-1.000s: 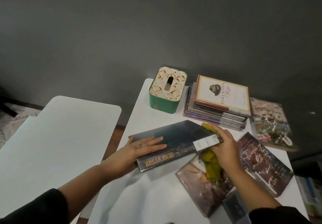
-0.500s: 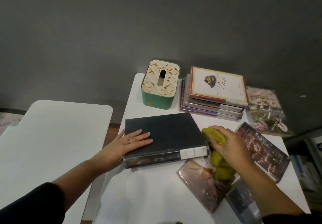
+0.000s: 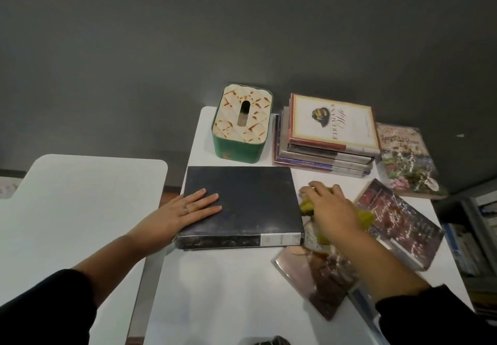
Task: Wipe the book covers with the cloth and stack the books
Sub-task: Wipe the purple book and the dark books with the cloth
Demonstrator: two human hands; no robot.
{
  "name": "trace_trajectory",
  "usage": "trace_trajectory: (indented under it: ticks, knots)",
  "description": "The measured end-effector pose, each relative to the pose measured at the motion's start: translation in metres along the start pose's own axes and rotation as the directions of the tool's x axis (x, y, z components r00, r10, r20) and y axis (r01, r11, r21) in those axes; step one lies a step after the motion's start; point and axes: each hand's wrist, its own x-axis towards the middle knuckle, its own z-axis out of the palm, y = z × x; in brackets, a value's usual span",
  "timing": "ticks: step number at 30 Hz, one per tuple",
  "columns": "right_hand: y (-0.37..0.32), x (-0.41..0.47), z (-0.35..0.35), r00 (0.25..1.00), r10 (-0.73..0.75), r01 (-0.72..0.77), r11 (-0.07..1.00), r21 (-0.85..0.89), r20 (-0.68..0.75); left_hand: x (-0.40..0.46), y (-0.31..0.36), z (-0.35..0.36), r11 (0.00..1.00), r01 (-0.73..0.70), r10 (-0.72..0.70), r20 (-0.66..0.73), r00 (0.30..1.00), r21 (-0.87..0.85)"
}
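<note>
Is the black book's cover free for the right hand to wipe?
Probably mostly: the right hand holds the cloth right beside the black book, but the left hand covers the near-left part.

a home room — tissue box (image 3: 242,124), novels (image 3: 326,136) on a white table (image 3: 215,291).

1. Bare white table (image 3: 215,291) lay open in the lower middle of the frame, in front of the black book (image 3: 242,199).
2. The second white table (image 3: 88,197) at left offered a wide free surface.
3. The green tissue box (image 3: 242,124) and the stack of books (image 3: 328,140) blocked the upper centre and upper right.
4. Loose books (image 3: 398,221) crowded the right side, overlapping near the lower right.
5. A narrow strip between the black book and the stack stayed passable.
</note>
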Motion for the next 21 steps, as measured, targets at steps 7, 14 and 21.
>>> trace_trajectory:
  ticks: [7,14,21]
  knots:
    - [0.029,0.016,-0.007,0.919,0.218,-0.322,0.897,0.303,0.329,-0.002,-0.005,-0.001,0.999,-0.008,0.010,-0.055,0.998,0.036]
    - [0.011,-0.005,-0.004,0.915,0.205,-0.310,0.909,0.277,0.349,-0.003,0.000,-0.005,0.994,0.085,-0.091,-0.101,0.991,-0.067]
    - [-0.014,-0.036,0.012,0.916,0.189,-0.313,0.889,0.335,0.354,-0.002,-0.002,-0.005,0.998,0.063,-0.066,-0.134,0.989,-0.030]
